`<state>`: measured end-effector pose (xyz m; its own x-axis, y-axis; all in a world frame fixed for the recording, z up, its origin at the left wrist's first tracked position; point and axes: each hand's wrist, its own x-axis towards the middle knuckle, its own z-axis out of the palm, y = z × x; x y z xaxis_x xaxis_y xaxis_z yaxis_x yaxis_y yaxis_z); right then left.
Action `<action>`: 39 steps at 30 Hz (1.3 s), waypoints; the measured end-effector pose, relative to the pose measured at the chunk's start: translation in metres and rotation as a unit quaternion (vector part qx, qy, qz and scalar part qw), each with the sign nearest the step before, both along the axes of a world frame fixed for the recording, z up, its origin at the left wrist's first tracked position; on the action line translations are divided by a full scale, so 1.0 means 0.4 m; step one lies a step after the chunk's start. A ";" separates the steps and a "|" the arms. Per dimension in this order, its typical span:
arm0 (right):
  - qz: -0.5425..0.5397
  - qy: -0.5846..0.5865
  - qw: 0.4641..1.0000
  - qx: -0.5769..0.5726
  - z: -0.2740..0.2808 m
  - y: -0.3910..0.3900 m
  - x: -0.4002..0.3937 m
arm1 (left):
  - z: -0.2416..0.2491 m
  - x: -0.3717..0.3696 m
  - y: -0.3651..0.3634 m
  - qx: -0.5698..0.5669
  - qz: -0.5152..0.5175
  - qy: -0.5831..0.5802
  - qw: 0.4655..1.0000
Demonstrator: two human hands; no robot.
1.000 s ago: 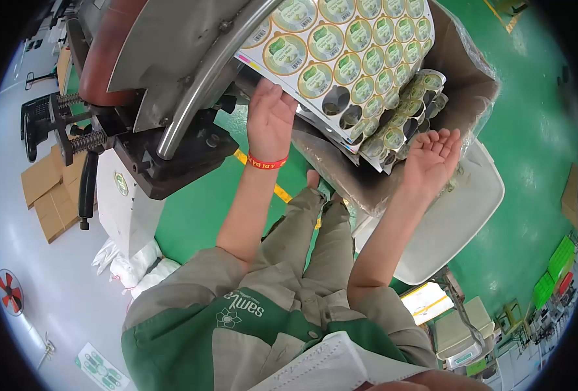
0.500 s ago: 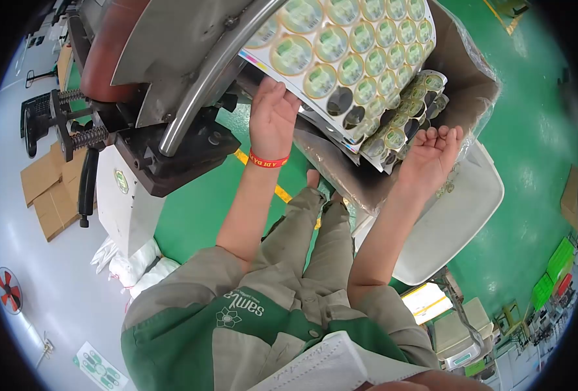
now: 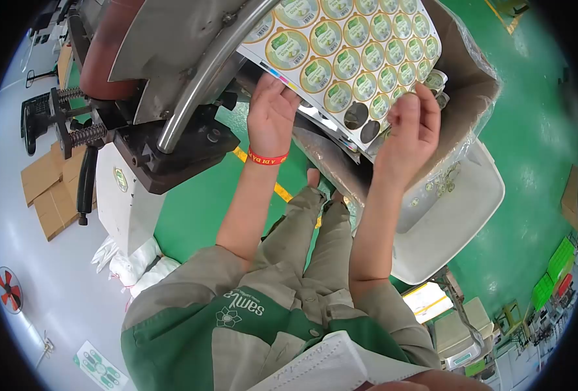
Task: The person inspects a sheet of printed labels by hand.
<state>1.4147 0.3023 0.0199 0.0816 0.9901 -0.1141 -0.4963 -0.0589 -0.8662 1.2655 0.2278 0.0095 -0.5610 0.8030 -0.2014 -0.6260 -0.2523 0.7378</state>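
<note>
A large white sheet printed with rows of round green-and-gold labels lies tilted over an open cardboard box. Two dark round holes show near its lower edge. My left hand, with a red wristband, grips the sheet's near left edge, its fingertips partly hidden by the sheet. Over the lower right part of the sheet, my right hand has its fingers curled closed; whatever they pinch is hidden. Below the sheet, more sheets poke out of the plastic-lined cardboard box.
A machine with a curved metal bar and a dark block stands close to my left hand. Under the box sits a white plastic tub with small round pieces in it. White bags and flat cardboard lie at left.
My right hand has moved up and left from the box's edge onto the sheet, its fingers closing. The sheet has shifted slightly and looks flatter. My left hand keeps its place.
</note>
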 end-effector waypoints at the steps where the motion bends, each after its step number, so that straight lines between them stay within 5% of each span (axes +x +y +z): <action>1: 0.027 -0.016 0.999 0.013 0.003 -0.004 -0.011 | 0.002 0.003 0.001 -0.001 -0.003 0.006 1.000; 6: 0.089 -0.064 0.993 0.054 0.007 -0.031 -0.057 | 0.012 0.002 0.003 -0.017 -0.003 0.023 1.000; 13: 0.151 -0.287 0.934 0.151 -0.059 -0.015 -0.123 | -0.015 0.008 -0.008 -0.023 -0.021 0.024 0.999; 21: 0.151 -0.299 0.930 0.150 -0.073 -0.036 -0.105 | 0.001 0.011 0.004 0.023 -0.074 0.021 0.997; 23: 0.128 -0.150 0.978 0.069 -0.092 -0.045 -0.096 | 0.000 0.018 0.000 0.001 -0.058 0.051 0.997; 27: 0.153 -0.115 0.979 0.063 -0.056 -0.021 -0.102 | 0.001 0.007 0.000 -0.006 -0.026 0.044 0.999; 33: 0.221 -0.312 0.906 0.181 -0.040 -0.014 -0.100 | -0.005 0.027 0.010 -0.069 0.003 -0.010 0.998; 39: 0.097 -0.299 0.938 0.149 -0.053 -0.052 -0.078 | 0.005 0.044 0.009 -0.043 -0.061 0.040 0.996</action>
